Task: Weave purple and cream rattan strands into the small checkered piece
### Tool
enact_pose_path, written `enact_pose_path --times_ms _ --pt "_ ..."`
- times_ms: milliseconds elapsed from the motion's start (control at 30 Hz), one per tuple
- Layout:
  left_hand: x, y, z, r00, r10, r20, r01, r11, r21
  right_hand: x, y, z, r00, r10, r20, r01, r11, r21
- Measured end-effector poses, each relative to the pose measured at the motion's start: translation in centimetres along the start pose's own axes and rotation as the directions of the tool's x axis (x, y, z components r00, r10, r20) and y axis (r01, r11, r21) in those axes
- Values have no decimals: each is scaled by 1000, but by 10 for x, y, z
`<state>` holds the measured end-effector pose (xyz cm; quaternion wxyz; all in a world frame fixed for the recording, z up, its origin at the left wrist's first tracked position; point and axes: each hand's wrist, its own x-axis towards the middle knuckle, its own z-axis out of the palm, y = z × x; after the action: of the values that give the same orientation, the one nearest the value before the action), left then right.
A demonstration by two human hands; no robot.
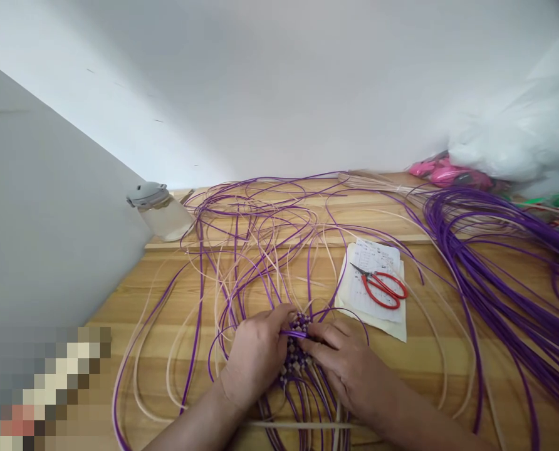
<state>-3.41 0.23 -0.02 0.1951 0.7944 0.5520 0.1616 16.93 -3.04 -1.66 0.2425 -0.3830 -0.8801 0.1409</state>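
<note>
A small woven patch (297,357) of purple and cream strips lies on the wooden table (449,357) near its front edge. My left hand (254,363) rests on the patch's left side and pinches a purple strip (294,334) between thumb and fingers. From the right, my right hand (350,369) presses its fingertips on the patch and touches the same strip. Long purple and cream strands (242,250) fan out from the weave across the table.
Red-handled scissors (383,287) lie on a sheet of paper (371,313) right of the weave. A thick bundle of purple strands (486,263) runs along the right. A clear lidded jar (161,212) lies at the back left; a white plastic bag (509,138) and a pink object (444,172) at the back right.
</note>
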Motion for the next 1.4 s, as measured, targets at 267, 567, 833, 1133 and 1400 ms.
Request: enact_pose_path --times_ms 267,567,833,1133,1400 --pt "1 3 10 982 183 -47 -189 961 -202 -1 -2 6 1000 1 7 -1 1000 20" --pt "0 4 13 984 178 -4 -176 971 -163 -4 20 -19 934 166 -318 -154 986 63" --pt "3 2 14 993 108 -55 -117 972 -205 -6 37 -22 923 321 -212 -344 936 -81" --pt "4 3 9 998 55 -31 -61 965 -256 -1 35 -34 798 585 145 -581 682 443" --pt "4 4 8 1000 -1 -23 -5 962 -273 3 36 -40 700 593 397 -533 63 844"
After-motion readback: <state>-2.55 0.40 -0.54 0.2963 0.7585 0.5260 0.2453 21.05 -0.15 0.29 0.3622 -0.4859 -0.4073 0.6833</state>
